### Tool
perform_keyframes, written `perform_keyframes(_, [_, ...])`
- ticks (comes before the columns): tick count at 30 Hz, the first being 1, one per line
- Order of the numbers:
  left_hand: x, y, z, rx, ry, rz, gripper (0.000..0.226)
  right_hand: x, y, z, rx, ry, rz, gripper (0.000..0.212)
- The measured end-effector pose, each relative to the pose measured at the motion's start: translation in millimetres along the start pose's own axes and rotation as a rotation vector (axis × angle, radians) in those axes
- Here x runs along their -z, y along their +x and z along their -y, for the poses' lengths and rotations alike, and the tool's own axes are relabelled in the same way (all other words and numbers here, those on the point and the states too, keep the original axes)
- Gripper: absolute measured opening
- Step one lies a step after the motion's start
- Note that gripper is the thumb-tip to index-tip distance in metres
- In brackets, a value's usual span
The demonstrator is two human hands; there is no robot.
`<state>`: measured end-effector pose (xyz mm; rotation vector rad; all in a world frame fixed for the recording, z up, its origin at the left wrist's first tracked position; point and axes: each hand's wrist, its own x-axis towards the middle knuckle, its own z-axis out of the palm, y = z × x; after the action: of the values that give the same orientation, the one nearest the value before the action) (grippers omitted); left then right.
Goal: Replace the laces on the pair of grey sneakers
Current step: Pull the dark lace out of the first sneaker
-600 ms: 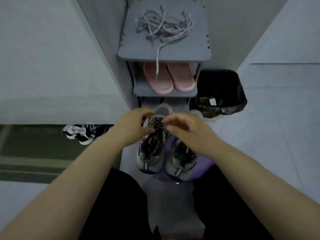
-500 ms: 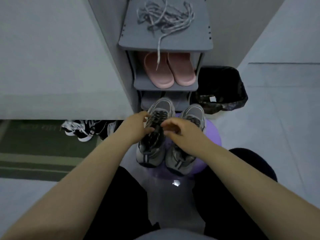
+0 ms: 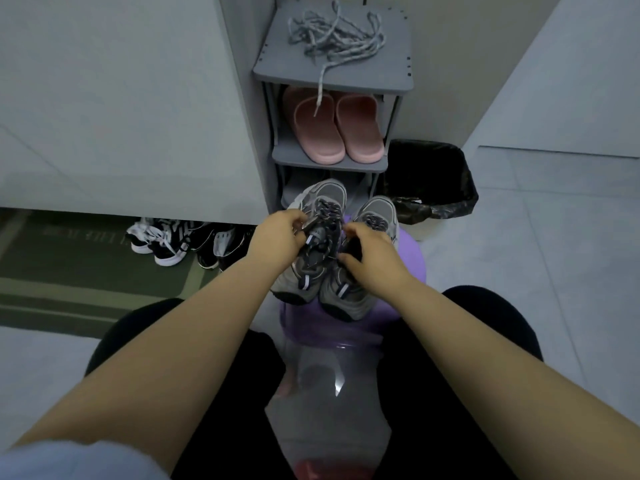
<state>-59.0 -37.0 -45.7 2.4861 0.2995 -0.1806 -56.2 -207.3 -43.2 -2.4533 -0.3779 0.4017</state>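
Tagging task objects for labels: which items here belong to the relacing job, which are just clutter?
Job: grey sneakers, gripped by left hand and right hand; loose laces on the shoe rack; purple stool under the sneakers.
Lying about: pink slippers; black-and-white sneakers; black bin; green mat.

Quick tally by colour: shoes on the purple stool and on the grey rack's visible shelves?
grey sneakers: 2, on the purple stool
pink slippers: 2, on the grey rack
Total: 4 (bottom shelf mostly hidden)
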Motion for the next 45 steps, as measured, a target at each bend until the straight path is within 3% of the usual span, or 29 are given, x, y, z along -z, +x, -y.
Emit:
perform_keyframes(6, [3, 3, 0, 0.005, -0.086, -0.005, 0.032, 3, 12, -3, -0.011, 0.002, -0.028, 0.054])
perform_keyframes(11, [1, 18, -7, 0.02, -0.069, 0.038, 0.042, -3, 18, -12, -0.09, -0.03, 0.069, 0.079])
perform_keyframes(17, [-5, 28, -7, -0.051, -0.042, 0.085, 0.049, 0, 33, -26, -0.089, 0.062, 0.002, 0.08])
perform_keyframes(22, [-11, 25, -7, -0.027, -0.199, 0.125, 0.05, 20, 38, -38, -0.059, 0.045, -0.014, 0.08])
perform_keyframes(26, [-18, 21, -9, -0.012, -0.356, 0.167, 0.05, 33, 40, -47, -0.044, -0.018, 0.008, 0.069])
perform_keyframes(31, [-14, 21, -5, 0.052, -0.376, 0.234, 0.048, 36, 58, -43, 0.063, -0.185, 0.033, 0.032])
perform_keyframes(35, [-7, 33, -9, 0.125, -0.376, 0.349, 0.041, 27, 72, -34, 0.035, -0.074, 0.035, 0.028])
perform_keyframes(39, [-2, 42, -9, -0.001, -0.172, 0.421, 0.047, 15, 77, -29, -0.017, 0.117, -0.053, 0.018])
perform_keyframes(42, [-6, 38, -8, -0.096, -0.002, 0.305, 0.054, 10, 77, -24, 0.008, 0.122, -0.065, 0.014])
perform_keyframes(45, [-12, 32, -9, -0.091, 0.011, 0.139, 0.052, 11, 75, -24, 0.059, 0.071, -0.11, 0.014])
